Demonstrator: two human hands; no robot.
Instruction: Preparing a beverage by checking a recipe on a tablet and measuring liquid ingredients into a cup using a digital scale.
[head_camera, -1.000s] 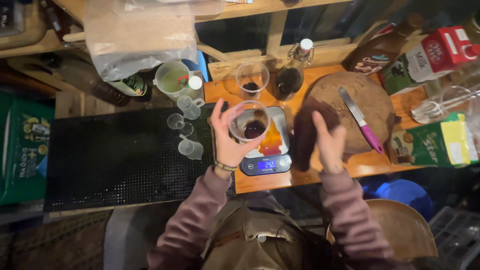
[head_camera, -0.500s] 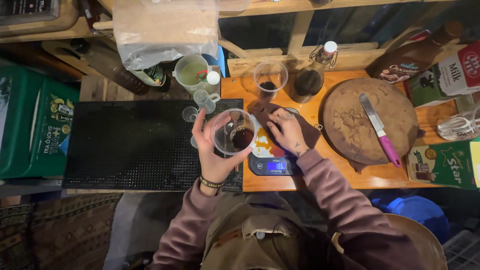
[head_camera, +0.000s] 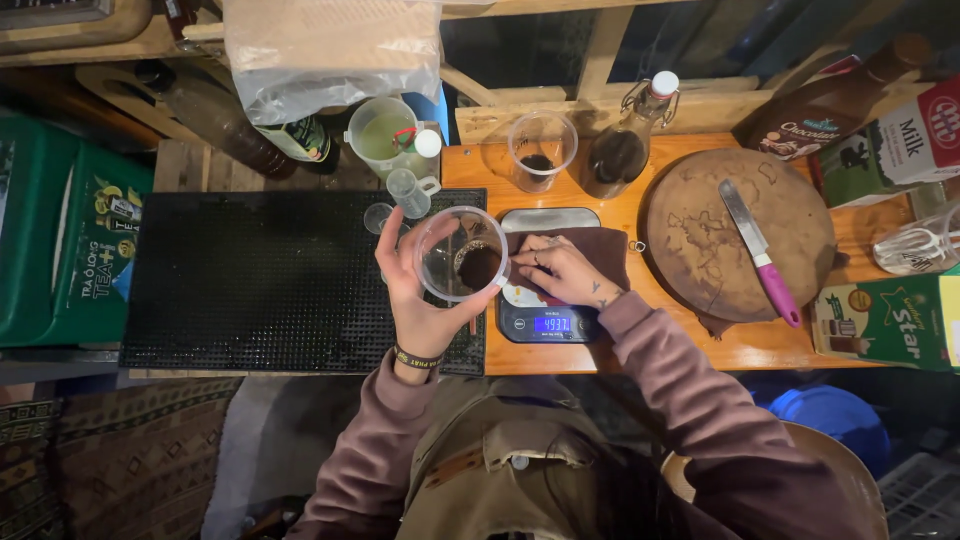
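1. The left hand (head_camera: 425, 300) grips a clear cup (head_camera: 462, 253) from below, fingers wrapped round its wall, lifted over the seam between the black mat (head_camera: 260, 280) and the scale (head_camera: 548, 290). Dark liquid sits in the cup's bottom.
2. The right hand (head_camera: 565, 272) lies flat on a dark cloth (head_camera: 590, 250) on the scale's plate, fingers pressed down on it, not closed round it.
3. The mat's left and middle stretch is open room; the scale sits near the bench's (head_camera: 700, 350) front edge.
4. The cup and hands hide much of the scale's plate; whether the cup touches anything below cannot be told.
5. Toward the back edge stand a second cup (head_camera: 541, 150) and a swing-top bottle (head_camera: 625, 145), close behind the scale.
6. Right of the scale lies a round board (head_camera: 700, 240) with a pink-handled knife (head_camera: 760, 252) on it.
7. Small measuring cups (head_camera: 408, 190) crowd the mat's back right corner, just beside the lifted cup.
8. Cartons (head_camera: 885, 320) line the right end, cut off by the frame.
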